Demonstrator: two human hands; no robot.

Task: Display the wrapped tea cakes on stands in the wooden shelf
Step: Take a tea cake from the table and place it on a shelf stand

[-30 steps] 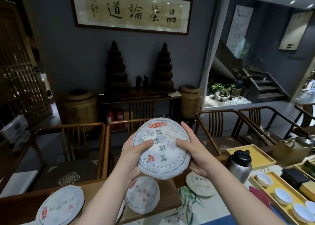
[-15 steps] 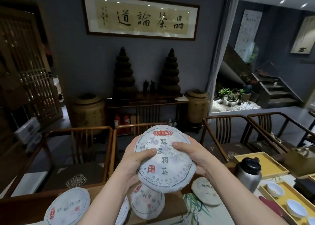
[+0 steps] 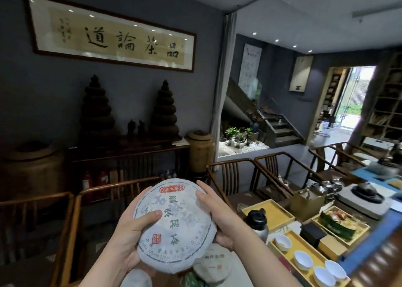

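Your left hand (image 3: 132, 232) and right hand (image 3: 219, 219) clasp the tea cake (image 3: 174, 226) between them, thumbs curled over its printed face, fingers behind. It is a flat round disc in thin, crinkled white paper, tilted up towards you, rim running hand to hand. The wooden shelf (image 3: 387, 104) stands far off beyond your right hand, so the carry likely goes that way. Another wrapped cake (image 3: 215, 262) lies below your right hand on the desk (image 3: 243, 271).
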